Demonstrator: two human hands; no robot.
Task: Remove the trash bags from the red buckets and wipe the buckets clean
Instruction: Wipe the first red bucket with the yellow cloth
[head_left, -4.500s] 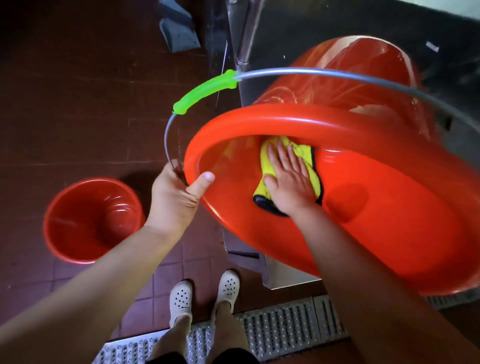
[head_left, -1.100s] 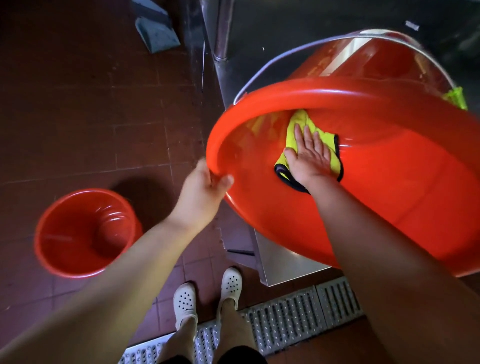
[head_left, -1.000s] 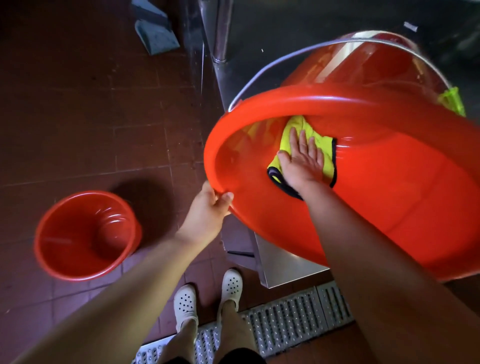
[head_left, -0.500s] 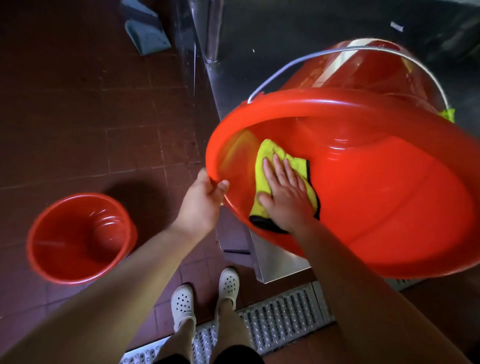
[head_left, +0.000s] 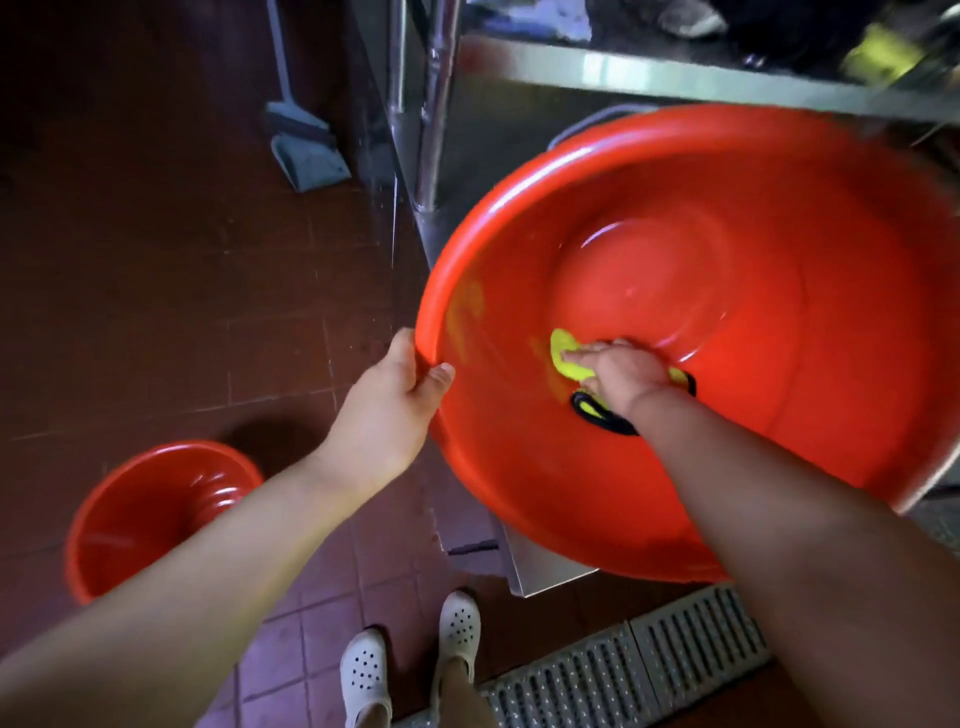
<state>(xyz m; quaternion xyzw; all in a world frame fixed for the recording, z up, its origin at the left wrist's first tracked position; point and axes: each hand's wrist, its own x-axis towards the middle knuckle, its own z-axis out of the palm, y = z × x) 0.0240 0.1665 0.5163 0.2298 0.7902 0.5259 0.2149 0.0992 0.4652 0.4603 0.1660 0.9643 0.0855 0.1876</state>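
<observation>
A large red bucket (head_left: 779, 322) is tipped on its side with its mouth facing me. My left hand (head_left: 395, 410) grips its rim at the left edge. My right hand (head_left: 621, 371) is deep inside, pressing a yellow cloth with black trim (head_left: 569, 364) against the lower inner wall near the bottom. A second, smaller red bucket (head_left: 150, 509) stands upright on the floor at the lower left, partly hidden by my left forearm. I see no trash bag in either bucket.
A steel table leg (head_left: 434, 119) and steel shelf edge (head_left: 675, 73) stand behind the big bucket. A grey dustpan (head_left: 306, 150) leans at the back. A metal floor drain grate (head_left: 623, 670) runs by my white shoes (head_left: 410, 660). The floor is brown tile.
The big bucket has tilted so its mouth faces me more fully. My right hand slid the cloth from the left inner wall down toward the bottom. The camera has lifted, showing the shelf.
</observation>
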